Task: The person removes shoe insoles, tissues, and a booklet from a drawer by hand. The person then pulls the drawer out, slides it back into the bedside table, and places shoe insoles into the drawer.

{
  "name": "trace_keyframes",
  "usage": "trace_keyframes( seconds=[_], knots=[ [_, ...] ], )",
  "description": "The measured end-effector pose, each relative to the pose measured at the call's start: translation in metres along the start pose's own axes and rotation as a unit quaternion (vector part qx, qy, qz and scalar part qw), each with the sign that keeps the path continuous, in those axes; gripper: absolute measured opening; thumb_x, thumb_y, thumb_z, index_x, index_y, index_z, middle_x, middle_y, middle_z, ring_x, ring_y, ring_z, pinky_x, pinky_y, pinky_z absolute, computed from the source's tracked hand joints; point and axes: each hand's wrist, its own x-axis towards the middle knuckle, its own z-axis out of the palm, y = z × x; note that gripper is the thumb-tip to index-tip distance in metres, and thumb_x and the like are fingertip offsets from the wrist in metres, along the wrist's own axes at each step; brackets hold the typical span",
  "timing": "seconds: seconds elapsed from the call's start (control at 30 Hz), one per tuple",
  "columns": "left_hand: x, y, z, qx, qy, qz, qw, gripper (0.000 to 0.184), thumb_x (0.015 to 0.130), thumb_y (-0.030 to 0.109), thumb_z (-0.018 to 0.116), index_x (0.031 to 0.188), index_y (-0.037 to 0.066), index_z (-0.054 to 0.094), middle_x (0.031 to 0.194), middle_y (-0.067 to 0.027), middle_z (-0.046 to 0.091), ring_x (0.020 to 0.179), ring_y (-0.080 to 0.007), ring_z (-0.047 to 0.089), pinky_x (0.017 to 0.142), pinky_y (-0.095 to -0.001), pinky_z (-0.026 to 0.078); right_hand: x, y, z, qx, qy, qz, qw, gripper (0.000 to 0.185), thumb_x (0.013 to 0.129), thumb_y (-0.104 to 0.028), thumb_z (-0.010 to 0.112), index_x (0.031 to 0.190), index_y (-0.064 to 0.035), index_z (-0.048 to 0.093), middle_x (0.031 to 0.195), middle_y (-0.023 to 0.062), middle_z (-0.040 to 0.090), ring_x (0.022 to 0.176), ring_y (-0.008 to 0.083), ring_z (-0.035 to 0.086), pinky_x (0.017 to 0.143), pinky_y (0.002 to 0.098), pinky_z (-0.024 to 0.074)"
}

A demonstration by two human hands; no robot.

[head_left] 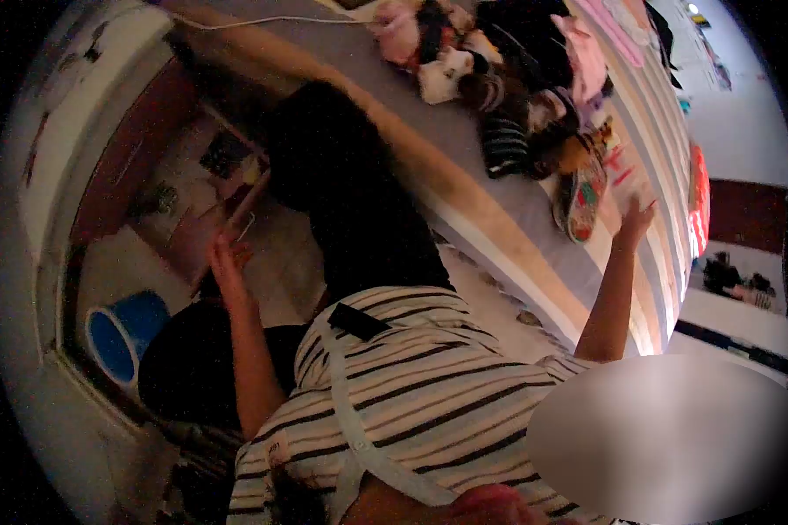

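Note:
My left hand (226, 258) is over the floor at the left, fingers stretched out beside a pinkish flat-sided thing (193, 241) whose kind is too dark to make out. I see nothing held in it. My right hand (635, 223) is at the striped bedspread (534, 262), its fingers apart and, as far as the dim picture shows, empty. Close to it lies a long patterned piece with red and green marks (580, 206), perhaps a sock. Beyond is a heap of small clothes, with a black-and-white striped piece (505, 143) and a pink one (582, 61).
A blue bucket (127, 337) stands on the floor at the left, near a dark rounded thing (188, 372). My black-trousered legs (368, 210) extend along the bed's edge. A white cord (271, 19) crosses at the top. Something bright red (699, 201) sits at the bed's far right side.

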Motion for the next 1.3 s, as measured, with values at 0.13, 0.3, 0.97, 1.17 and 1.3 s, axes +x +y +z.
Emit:
trace_keyframes(
  seconds=[0.13,0.3,0.97,1.17,1.3],
  knots=[
    [-0.004,-0.011,-0.013,-0.001,0.005,-0.009,1.0,0.053,0.083,0.041,0.047,0.121,0.007,0.036,0.108,-0.0099,0.048,0.097,-0.0187,0.049,0.083,-0.0338,0.04,0.033,0.189,-0.084,-0.628,-0.124,-0.209,0.739,0.042,0.08,-0.026,0.054,0.113,-0.0009,0.046,0.088,0.0176,0.058,0.082,0.0279,0.056,0.073,0.0359,0.0453],
    [-0.007,-0.037,-0.05,-0.004,0.034,0.017,0.999,0.046,0.083,0.031,0.051,0.118,0.005,0.038,0.107,-0.0099,0.05,0.097,-0.0172,0.048,0.077,-0.03,0.042,0.017,0.045,-0.022,-0.588,-0.027,-0.212,0.78,0.041,0.082,-0.028,0.053,0.113,-0.0019,0.045,0.098,0.0171,0.055,0.094,0.0287,0.052,0.082,0.0374,0.0427],
    [0.026,-0.044,-0.023,-0.185,0.243,-0.019,0.952,0.015,0.083,0.01,0.047,0.096,0.004,0.048,0.08,-0.0032,0.05,0.067,-0.0098,0.046,0.058,-0.0236,0.039,-0.462,-0.15,0.479,-0.091,-0.802,-0.235,0.542,0.027,0.079,-0.019,0.055,0.1,-0.0017,0.055,0.095,0.0138,0.058,0.084,0.0242,0.057,0.074,0.0316,0.0435],
    [0.023,-0.035,-0.024,-0.249,0.23,-0.078,0.938,0.015,0.084,0.013,0.047,0.098,0.007,0.05,0.079,-0.0014,0.049,0.066,-0.0094,0.045,0.059,-0.0236,0.041,-0.472,-0.104,0.508,-0.156,-0.802,-0.331,0.472,0.03,0.078,-0.021,0.056,0.102,-0.0031,0.054,0.097,0.0135,0.057,0.086,0.0244,0.055,0.076,0.0322,0.043],
    [0.027,-0.033,-0.017,-0.304,0.215,-0.097,0.923,0.016,0.084,0.014,0.047,0.097,0.007,0.05,0.078,-0.0013,0.048,0.068,-0.0099,0.045,0.06,-0.0242,0.041,-0.452,-0.091,0.523,-0.169,-0.792,-0.38,0.448,0.033,0.077,-0.023,0.057,0.103,-0.0039,0.053,0.099,0.0133,0.056,0.087,0.0246,0.055,0.077,0.0326,0.0427]
  ],
)
